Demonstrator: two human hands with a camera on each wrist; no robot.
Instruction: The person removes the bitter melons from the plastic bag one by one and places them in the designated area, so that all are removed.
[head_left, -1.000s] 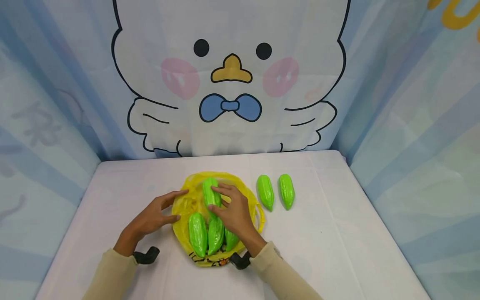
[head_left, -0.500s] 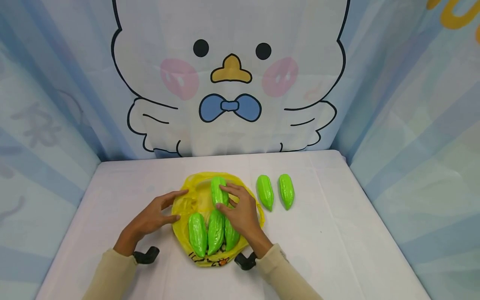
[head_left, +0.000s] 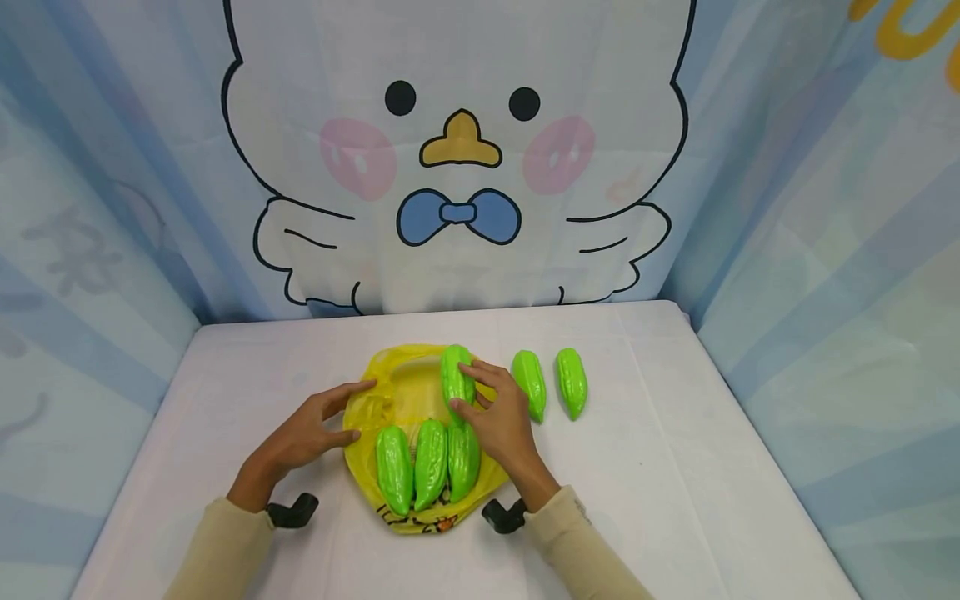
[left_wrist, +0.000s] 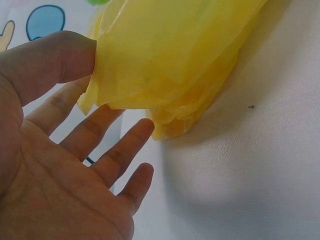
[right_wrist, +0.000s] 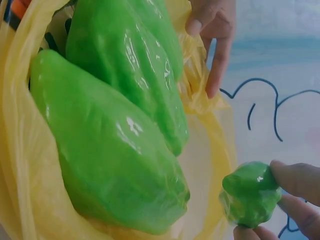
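In the head view my right hand (head_left: 501,417) pinches a glossy green, ridged toy gourd (head_left: 457,375) between thumb and fingers, upright at the far right side of the yellow plastic bag (head_left: 363,414). The right wrist view shows this gourd (right_wrist: 251,194) end-on. Three more gourds (head_left: 395,471) lie side by side in the bag's near part. At the bag's left rim, my left hand (head_left: 303,433) has thumb and fingers spread. Its thumb and fingertips touch the yellow film (left_wrist: 160,60) in the left wrist view; the thumb tip is hidden by it.
Two more green gourds (head_left: 573,383) lie on the white table (head_left: 675,483), right of the bag. A printed curtain (head_left: 457,275) with a cartoon bird stands behind the table, and fabric walls flank both sides. Black wrist devices (head_left: 294,511) stick out near the cuffs.
My right hand has moved the held gourd rightward across the bag, uncovering the rightmost gourd inside. The left hand stays at the left rim.
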